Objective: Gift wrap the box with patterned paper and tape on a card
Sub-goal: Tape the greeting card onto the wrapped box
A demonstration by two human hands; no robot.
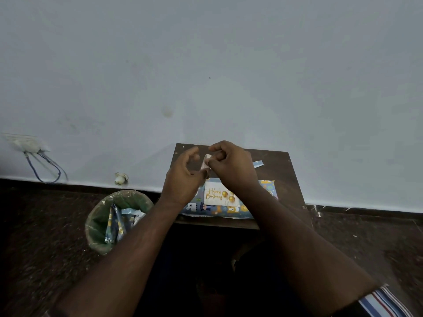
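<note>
Box: the flat box in blue animal-patterned paper (219,210) is lying at the near edge of the small dark wooden table (278,170).
Card: the white "Happy Birthday" card (216,195) is sitting on its top.
Right hand (233,170): curling, pinching a small pale strip (204,164), likely tape.
Left hand (184,179): fingers bending loosely, thumb touching the strip.
Bin: the lined round wastebasket (100,225) is standing left of the table.

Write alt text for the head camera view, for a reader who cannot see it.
Two bare hands are raised over a small dark table: the right hand pinches a small strip of tape while the left hand reaches toward it with curled fingers. Below them lies a box wrapped in blue patterned paper with a Happy Birthday card on top. A lined bin holding paper scraps stands on the floor to the left.
</note>
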